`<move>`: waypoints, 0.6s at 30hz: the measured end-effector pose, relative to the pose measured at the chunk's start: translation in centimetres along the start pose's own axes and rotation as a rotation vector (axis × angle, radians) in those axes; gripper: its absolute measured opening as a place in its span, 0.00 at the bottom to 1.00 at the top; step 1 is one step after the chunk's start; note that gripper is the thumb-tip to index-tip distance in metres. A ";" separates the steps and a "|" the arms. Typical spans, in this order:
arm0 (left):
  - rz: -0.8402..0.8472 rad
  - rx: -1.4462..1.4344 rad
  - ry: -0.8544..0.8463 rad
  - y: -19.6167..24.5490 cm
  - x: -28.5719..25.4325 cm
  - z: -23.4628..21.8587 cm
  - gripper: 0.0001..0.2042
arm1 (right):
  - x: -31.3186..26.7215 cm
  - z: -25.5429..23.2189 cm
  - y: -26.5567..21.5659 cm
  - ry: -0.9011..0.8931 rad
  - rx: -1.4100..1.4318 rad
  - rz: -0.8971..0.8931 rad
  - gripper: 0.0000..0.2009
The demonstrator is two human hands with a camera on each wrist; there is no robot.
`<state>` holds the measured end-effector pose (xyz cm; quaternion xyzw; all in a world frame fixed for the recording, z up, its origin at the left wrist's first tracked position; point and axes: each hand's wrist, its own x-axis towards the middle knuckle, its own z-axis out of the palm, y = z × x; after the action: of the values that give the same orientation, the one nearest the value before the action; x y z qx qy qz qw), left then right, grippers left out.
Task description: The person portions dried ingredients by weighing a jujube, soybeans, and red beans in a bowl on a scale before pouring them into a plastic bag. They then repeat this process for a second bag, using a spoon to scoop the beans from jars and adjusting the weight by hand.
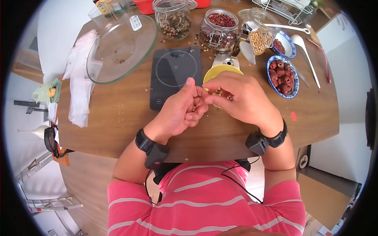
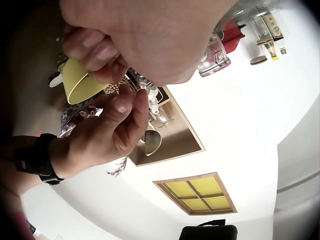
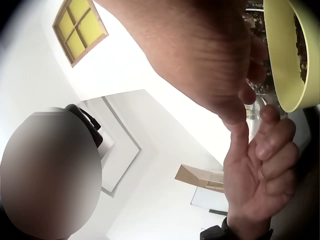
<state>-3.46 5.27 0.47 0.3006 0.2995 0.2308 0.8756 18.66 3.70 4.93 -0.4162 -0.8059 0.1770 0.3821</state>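
Small round beans (image 1: 195, 107) lie in the curled fingers of the left hand (image 1: 180, 108), palm up above the table's front part. Close against its fingertips is the right hand (image 1: 248, 96), thumb and index finger bent with a gap between them; nothing is plainly seen held there. Behind and below the right hand, a yellow bowl (image 1: 222, 70) stands on a small scale (image 1: 229, 60). The right wrist view shows dark contents in the bowl (image 3: 287, 55). In the left wrist view the right hand (image 2: 102, 135) is near the left fingers.
A black induction plate (image 1: 176, 70) lies left of the bowl. Behind stand jars of beans (image 1: 218, 33) and mixed grains (image 1: 173, 23). On the right are a blue-rimmed bowl of dates (image 1: 283, 76) and a white spoon (image 1: 307, 55); plastic bags (image 1: 80, 78) and a glass lid (image 1: 122, 51) lie left.
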 end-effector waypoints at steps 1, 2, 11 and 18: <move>-0.004 -0.001 -0.003 0.0 0.0 -0.1 0.30 | -0.1 0.0 0.0 -0.012 -0.014 0.031 0.07; -0.008 0.005 -0.016 0.0 -0.1 -0.2 0.30 | -0.2 -0.5 0.6 -0.025 -0.088 0.048 0.09; -0.027 0.097 0.009 -0.3 0.1 0.0 0.29 | -1.7 0.0 1.7 -0.407 -0.401 0.249 0.13; -0.008 0.114 0.015 -0.3 0.1 -0.1 0.29 | -1.3 0.4 2.9 -0.323 -0.181 0.167 0.05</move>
<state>-3.38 5.16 0.19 0.3472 0.3199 0.2121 0.8556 20.36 4.37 2.32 -0.4804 -0.8320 0.1996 0.1928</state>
